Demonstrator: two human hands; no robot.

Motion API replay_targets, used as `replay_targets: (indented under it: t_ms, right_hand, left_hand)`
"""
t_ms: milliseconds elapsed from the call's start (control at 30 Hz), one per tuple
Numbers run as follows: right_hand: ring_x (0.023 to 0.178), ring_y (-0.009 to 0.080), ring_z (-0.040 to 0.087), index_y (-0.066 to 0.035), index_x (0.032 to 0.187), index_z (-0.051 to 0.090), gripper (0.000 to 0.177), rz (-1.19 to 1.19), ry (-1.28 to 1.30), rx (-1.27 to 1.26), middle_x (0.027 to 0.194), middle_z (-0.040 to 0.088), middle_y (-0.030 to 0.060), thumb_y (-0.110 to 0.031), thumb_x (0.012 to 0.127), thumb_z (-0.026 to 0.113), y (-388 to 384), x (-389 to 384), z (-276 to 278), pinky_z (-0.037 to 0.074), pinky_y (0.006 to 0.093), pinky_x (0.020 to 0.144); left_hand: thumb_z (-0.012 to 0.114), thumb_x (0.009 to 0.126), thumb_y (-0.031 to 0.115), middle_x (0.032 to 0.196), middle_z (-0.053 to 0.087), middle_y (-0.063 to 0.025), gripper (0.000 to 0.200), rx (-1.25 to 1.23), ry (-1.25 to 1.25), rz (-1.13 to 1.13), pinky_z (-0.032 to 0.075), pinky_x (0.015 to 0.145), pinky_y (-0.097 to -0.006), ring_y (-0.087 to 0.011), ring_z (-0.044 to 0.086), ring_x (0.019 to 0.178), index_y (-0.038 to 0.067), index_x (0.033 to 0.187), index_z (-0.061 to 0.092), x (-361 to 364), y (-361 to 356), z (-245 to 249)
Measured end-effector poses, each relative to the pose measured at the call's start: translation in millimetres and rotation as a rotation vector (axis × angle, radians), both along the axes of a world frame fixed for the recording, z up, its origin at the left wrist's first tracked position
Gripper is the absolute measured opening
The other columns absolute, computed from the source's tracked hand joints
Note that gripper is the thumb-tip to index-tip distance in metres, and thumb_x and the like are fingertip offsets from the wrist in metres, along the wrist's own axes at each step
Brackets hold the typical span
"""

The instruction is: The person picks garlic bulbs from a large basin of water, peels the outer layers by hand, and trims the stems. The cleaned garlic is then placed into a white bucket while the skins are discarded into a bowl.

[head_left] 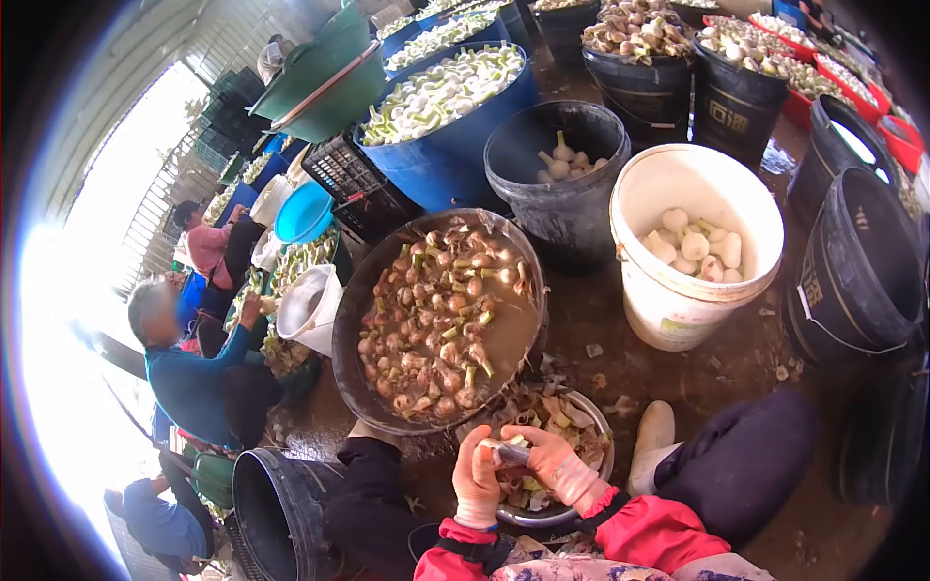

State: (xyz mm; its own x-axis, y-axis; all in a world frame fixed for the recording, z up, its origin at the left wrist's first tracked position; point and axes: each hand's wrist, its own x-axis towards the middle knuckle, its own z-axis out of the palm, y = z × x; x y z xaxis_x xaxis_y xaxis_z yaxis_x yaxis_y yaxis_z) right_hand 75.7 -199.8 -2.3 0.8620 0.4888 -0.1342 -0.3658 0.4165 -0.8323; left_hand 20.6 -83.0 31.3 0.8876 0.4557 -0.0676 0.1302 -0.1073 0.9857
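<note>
My left hand (476,481) and my right hand (557,465), both in orange-and-white gloves, meet above a metal basin (607,447) of garlic peelings (572,418). A whitish garlic bulb (517,441), partly covered by the fingers, is gripped in my left hand. The right hand's fingers close around a short grey blade-like tool (510,454), most likely a knife, which lies against the bulb; its handle is hidden. Just beyond the basin stands a wide dark tub (539,334) of muddy water with unpeeled garlic bulbs (426,329) in it.
A white bucket (659,315) with peeled garlic stands ahead on the right, beside a black bucket (552,218). Behind them is a blue tub (426,169) heaped with garlic. More black buckets (852,281) line the right. Co-workers (199,387) sit at the left on the wet floor.
</note>
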Motion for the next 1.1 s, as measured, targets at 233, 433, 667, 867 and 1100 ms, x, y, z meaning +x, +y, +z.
replay_targets:
  t_ms: [233, 433, 667, 867, 1100]
  right_hand:
    - [0.073, 0.0087, 0.059, -0.004, 0.1, 0.068, 0.022, 0.164, 0.351, -0.186, 0.085, 0.067, 0.0036, -0.004, 0.078, 0.067, 1.2, -3.8, 37.4, 0.048, 0.023, 0.063]
    - [0.067, 0.0111, 0.06, -0.006, 0.095, 0.07, 0.02, 0.312, -0.133, -0.449, 0.078, 0.067, 0.0068, -0.009, 0.075, 0.068, 8.1, -13.7, 14.5, 0.048, 0.0236, 0.062]
    - [0.067, 0.0126, 0.061, -0.005, 0.095, 0.07, 0.019, 0.271, 0.026, -0.392, 0.079, 0.067, 0.0049, -0.004, 0.078, 0.061, 11.6, -10.8, 18.8, 0.048, 0.0264, 0.06]
    - [0.068, 0.0104, 0.057, -0.005, 0.093, 0.07, 0.017, 0.184, -0.077, -0.532, 0.077, 0.065, 0.0038, -0.006, 0.077, 0.064, 6.3, -7.0, -3.5, 0.046, 0.0253, 0.063]
    - [0.063, 0.0089, 0.053, -0.007, 0.088, 0.07, 0.011, -0.056, 0.2, -0.575, 0.073, 0.063, 0.0025, -0.007, 0.079, 0.064, -12.0, 9.6, -12.6, 0.043, 0.024, 0.058]
  left_hand:
    - [0.042, 0.093, 0.058, 0.07, 0.049, 0.0011, 0.055, -0.24, 0.056, 0.286, 0.038, 0.051, -0.0219, -0.0089, 0.046, 0.055, 0.005, 0.092, 0.056, 29.6, 12.1, -8.5]
    - [0.045, 0.092, 0.057, 0.064, 0.054, -0.0038, 0.054, -0.347, 0.319, 0.197, 0.041, 0.047, -0.0275, -0.0133, 0.05, 0.051, 0.006, 0.075, 0.052, 48.0, 33.8, 11.1]
    - [0.065, 0.086, 0.045, 0.109, 0.056, -0.0064, 0.066, -0.161, 0.001, -0.155, 0.044, 0.085, -0.0281, -0.0145, 0.054, 0.094, -0.004, 0.127, 0.047, -7.0, 24.6, -3.7]
    - [0.059, 0.09, 0.029, 0.102, 0.057, -0.0074, 0.042, -0.425, 0.224, 0.009, 0.045, 0.056, -0.0237, -0.0122, 0.058, 0.076, 0.0, 0.119, 0.054, -12.1, 37.2, 16.0]
    - [0.065, 0.086, 0.021, 0.105, 0.055, -0.0113, 0.038, -0.779, 0.058, -0.05, 0.049, 0.055, -0.031, -0.0264, 0.062, 0.079, 0.002, 0.116, 0.052, -39.1, 42.2, 16.4]
